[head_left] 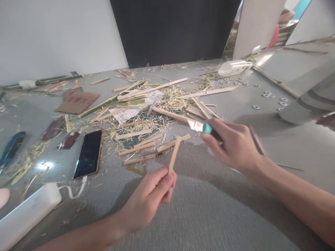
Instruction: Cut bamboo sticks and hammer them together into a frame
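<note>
Near the front middle of the table, my left hand (154, 193) is closed around the lower end of a thin bamboo strip (174, 155), which points up and away. To its right, my right hand (232, 143) grips a utility knife (206, 128) with a green part near its short, bright blade. The blade points left, apart from the strip. Several cut bamboo pieces (140, 159) lie just beyond my left hand. A small hammer (167, 113) with a wooden handle rests among the shavings (172, 97) behind the knife.
A phone (88, 153) and a white power bank (31, 207) joined by a cable lie at left. A blue utility knife (12, 148) is at far left. Cardboard (78, 101), a plastic bottle (233, 68), white rings (268, 94) and a grey cylinder (309, 99) also surround the work area.
</note>
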`<act>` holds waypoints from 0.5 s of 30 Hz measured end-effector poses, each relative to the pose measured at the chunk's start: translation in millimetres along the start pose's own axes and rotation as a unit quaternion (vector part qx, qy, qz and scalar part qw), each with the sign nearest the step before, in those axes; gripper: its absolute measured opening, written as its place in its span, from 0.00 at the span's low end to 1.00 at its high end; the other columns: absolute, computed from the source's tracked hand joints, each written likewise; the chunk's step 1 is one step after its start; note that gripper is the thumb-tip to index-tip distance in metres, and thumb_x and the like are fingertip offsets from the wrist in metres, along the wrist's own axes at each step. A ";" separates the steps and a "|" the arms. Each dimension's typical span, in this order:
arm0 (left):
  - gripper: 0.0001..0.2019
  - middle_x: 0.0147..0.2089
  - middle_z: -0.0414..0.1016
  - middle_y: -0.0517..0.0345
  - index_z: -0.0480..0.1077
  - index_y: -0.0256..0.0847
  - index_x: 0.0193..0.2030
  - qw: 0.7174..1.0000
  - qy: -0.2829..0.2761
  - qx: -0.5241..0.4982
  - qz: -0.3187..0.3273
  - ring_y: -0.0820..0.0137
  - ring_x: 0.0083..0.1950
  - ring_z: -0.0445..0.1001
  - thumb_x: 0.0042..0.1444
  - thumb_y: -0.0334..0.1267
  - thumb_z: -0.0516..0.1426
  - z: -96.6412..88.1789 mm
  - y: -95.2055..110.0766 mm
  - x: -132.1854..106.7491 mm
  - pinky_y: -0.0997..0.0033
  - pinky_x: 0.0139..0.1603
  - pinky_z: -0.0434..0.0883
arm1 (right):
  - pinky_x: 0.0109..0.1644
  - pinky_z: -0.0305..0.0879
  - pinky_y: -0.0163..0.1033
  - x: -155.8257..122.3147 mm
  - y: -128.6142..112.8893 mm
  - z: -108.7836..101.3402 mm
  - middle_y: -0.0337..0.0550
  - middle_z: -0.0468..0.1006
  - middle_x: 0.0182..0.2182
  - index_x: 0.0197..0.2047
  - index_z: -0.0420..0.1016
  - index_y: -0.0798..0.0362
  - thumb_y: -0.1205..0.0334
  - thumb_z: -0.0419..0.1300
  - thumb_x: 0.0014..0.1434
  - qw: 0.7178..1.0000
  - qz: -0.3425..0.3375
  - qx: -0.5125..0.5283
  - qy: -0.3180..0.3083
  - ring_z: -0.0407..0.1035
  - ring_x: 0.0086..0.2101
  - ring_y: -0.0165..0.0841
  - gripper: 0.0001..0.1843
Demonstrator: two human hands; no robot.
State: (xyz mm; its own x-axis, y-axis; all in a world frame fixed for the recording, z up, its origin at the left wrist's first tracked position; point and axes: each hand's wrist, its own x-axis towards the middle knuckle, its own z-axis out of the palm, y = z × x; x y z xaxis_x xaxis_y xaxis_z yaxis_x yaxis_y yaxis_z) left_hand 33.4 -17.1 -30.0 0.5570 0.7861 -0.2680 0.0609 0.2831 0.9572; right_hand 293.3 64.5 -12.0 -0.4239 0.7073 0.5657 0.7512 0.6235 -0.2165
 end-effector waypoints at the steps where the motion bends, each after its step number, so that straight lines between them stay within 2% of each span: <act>1: 0.19 0.26 0.55 0.66 0.60 0.41 0.35 1.000 0.016 -0.005 0.004 0.76 0.26 0.52 0.74 0.50 0.47 -1.4 0.1 1.4 0.71 0.27 0.51 | 0.24 0.50 0.35 -2.0 -4.9 2.1 0.35 0.67 0.23 0.38 0.68 0.54 0.54 0.53 0.72 0.999 -0.025 0.025 -0.017 0.56 0.20 0.25 0.13; 6: 0.19 0.25 0.56 0.66 0.61 0.40 0.35 0.999 0.036 -0.002 0.019 0.76 0.26 0.52 0.74 0.49 0.47 -3.0 -0.8 2.9 0.71 0.28 0.51 | 0.30 0.55 0.39 -11.2 -27.4 13.0 0.39 0.72 0.28 0.45 0.70 0.56 0.50 0.54 0.71 0.981 -0.139 0.085 -0.105 0.63 0.27 0.31 0.16; 10: 0.19 0.26 0.55 0.66 0.61 0.40 0.35 0.999 0.027 0.013 0.023 0.76 0.26 0.51 0.75 0.50 0.47 -1.2 -0.8 1.1 0.70 0.28 0.51 | 0.32 0.56 0.41 -14.0 -31.6 15.7 0.40 0.72 0.29 0.44 0.71 0.56 0.49 0.53 0.72 0.971 -0.159 0.098 -0.149 0.63 0.27 0.33 0.18; 15: 0.20 0.25 0.55 0.66 0.61 0.40 0.35 0.999 0.007 0.035 0.021 0.77 0.25 0.50 0.75 0.51 0.46 -1.1 -1.3 0.1 0.71 0.27 0.51 | 0.32 0.56 0.41 -13.3 -28.7 14.8 0.39 0.71 0.28 0.43 0.71 0.55 0.48 0.52 0.72 0.969 -0.173 0.088 -0.153 0.62 0.27 0.33 0.18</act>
State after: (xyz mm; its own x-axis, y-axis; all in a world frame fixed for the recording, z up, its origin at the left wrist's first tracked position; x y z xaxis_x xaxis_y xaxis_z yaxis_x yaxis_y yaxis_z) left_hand 32.6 -16.8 -31.4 0.5482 0.8047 -0.2280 0.0949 0.2110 0.9729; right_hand 269.9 42.1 -25.0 -0.7849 0.4947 0.3731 0.4506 0.8690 -0.2043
